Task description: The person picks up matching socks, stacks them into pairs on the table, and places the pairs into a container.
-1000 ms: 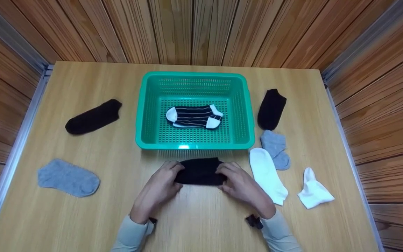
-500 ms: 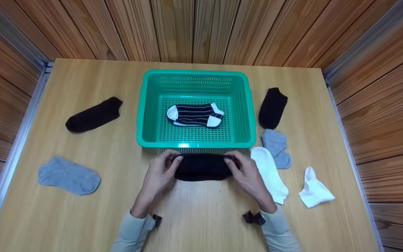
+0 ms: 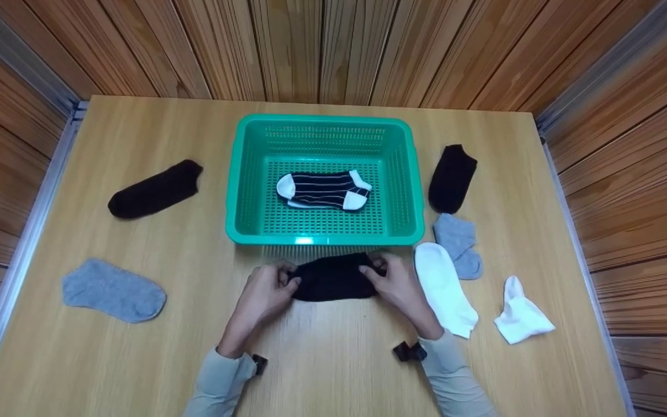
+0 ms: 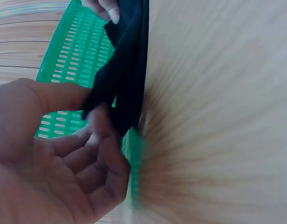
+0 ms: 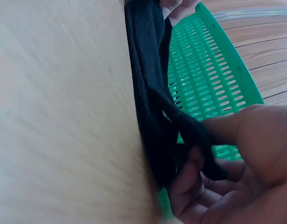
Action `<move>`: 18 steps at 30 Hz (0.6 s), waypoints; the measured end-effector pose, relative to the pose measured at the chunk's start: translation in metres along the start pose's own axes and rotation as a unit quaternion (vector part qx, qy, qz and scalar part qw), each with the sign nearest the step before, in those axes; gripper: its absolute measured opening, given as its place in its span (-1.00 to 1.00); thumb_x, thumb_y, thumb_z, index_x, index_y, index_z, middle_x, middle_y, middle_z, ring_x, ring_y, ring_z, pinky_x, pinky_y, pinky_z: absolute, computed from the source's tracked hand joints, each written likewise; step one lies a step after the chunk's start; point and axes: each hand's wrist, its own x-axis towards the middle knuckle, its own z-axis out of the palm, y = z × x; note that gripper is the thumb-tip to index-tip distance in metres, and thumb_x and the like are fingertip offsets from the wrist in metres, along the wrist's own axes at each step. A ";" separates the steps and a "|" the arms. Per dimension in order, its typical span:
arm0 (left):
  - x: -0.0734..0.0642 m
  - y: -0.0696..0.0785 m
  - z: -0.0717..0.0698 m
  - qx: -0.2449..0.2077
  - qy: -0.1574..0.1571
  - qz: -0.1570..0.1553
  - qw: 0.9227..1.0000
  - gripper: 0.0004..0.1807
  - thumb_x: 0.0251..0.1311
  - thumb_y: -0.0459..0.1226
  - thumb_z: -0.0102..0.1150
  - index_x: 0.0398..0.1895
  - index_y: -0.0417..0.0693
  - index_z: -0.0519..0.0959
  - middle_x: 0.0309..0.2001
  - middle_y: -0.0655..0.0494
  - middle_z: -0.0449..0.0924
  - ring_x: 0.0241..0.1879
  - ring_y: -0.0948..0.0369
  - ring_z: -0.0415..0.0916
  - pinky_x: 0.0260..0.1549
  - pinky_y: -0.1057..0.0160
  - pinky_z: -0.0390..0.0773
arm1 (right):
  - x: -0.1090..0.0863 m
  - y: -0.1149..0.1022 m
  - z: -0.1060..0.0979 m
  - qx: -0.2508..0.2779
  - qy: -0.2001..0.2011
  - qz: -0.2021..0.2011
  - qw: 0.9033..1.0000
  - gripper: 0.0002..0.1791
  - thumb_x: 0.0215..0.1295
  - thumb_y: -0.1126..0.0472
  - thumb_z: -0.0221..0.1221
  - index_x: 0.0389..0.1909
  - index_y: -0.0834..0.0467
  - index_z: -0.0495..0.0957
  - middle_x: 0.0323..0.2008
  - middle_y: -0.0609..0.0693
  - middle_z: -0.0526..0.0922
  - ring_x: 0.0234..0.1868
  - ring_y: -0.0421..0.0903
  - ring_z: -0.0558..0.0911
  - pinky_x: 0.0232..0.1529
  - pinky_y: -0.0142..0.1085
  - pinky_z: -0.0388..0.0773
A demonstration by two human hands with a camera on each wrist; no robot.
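A black sock (image 3: 333, 278) is stretched sideways just in front of the green basket. My left hand (image 3: 265, 292) pinches its left end between thumb and fingers, as the left wrist view also shows on the black cloth (image 4: 129, 65). At the other end my right hand (image 3: 397, 284) pinches the sock; in the right wrist view the cloth (image 5: 150, 70) hangs in layers with a gap between them. Inside the basket (image 3: 325, 239) lie black-and-white striped socks (image 3: 322, 191), one on top of another.
Left on the table lie a black sock (image 3: 156, 190) and a grey sock (image 3: 114, 291). To the right are another black sock (image 3: 452, 179), a folded grey sock (image 3: 458, 246), a white sock (image 3: 444, 289) and a crumpled white sock (image 3: 521, 313). Wooden panels (image 3: 345, 52) stand behind.
Both hands lifted their grip to the black sock's upper edge, then lowered slightly. The right hand has lately shifted a little left, and the sock now slants somewhat. The other socks stay put.
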 end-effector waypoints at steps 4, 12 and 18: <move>0.000 0.000 0.000 0.017 0.026 0.008 0.999 -0.84 0.32 -0.35 0.31 -0.11 -0.23 0.73 -0.48 0.10 0.56 -0.45 0.23 0.39 -0.42 0.28 0.39 | -0.001 0.000 -0.003 -0.018 -0.001 0.014 1.000 -0.84 0.34 0.21 0.39 -0.17 0.21 0.70 -0.26 0.09 0.75 -0.27 -0.07 0.63 -0.12 -0.13 0.58; -0.002 0.000 0.004 0.094 0.064 0.001 0.994 -0.77 0.35 -0.22 0.36 -0.06 -0.17 0.67 -0.40 0.05 0.62 -0.46 0.21 0.47 -0.46 0.24 0.43 | -0.002 0.003 -0.003 -0.081 0.001 -0.001 0.997 -0.77 0.32 0.14 0.43 -0.25 0.19 0.61 -0.42 0.01 0.58 -0.43 -0.19 0.41 -0.29 -0.30 0.37; -0.005 0.004 0.005 0.111 0.053 -0.038 0.992 -0.55 0.29 -0.08 0.44 0.07 -0.20 0.62 -0.24 0.01 0.61 -0.33 0.15 0.48 -0.36 0.20 0.48 | -0.007 0.001 -0.004 -0.110 0.010 -0.028 0.993 -0.68 0.23 0.13 0.50 -0.26 0.20 0.56 -0.26 0.10 0.54 -0.15 -0.01 0.47 -0.07 -0.13 0.44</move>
